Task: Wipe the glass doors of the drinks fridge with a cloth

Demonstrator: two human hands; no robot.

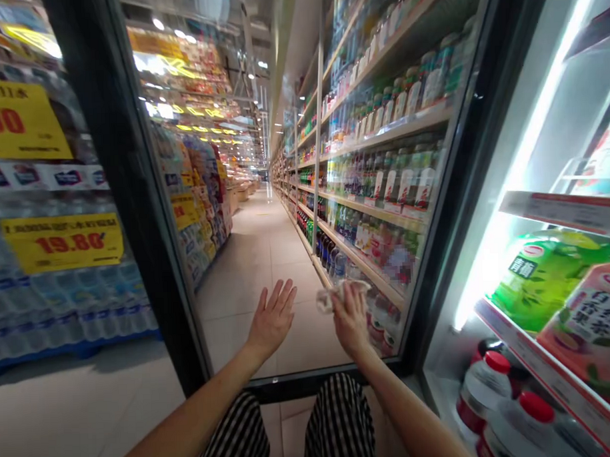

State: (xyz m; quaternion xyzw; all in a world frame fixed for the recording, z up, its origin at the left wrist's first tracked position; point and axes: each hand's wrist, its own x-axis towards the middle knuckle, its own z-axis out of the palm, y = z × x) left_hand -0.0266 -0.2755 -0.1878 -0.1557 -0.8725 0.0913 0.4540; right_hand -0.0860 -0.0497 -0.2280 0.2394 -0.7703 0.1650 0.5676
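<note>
I am monitoring remotely: bare left hand [272, 321] lying open, empty, apparently bracing against black-framed clear glass door [295, 387]; bare right hand [355, 320] loosely gripping crumpled off-white cloth [325, 301], apparently pressing it onto pane.

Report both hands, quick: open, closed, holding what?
Left hand: open, fingers slightly spread, holding nothing.
Right hand: holding a pale, crumpled cloth.
</note>
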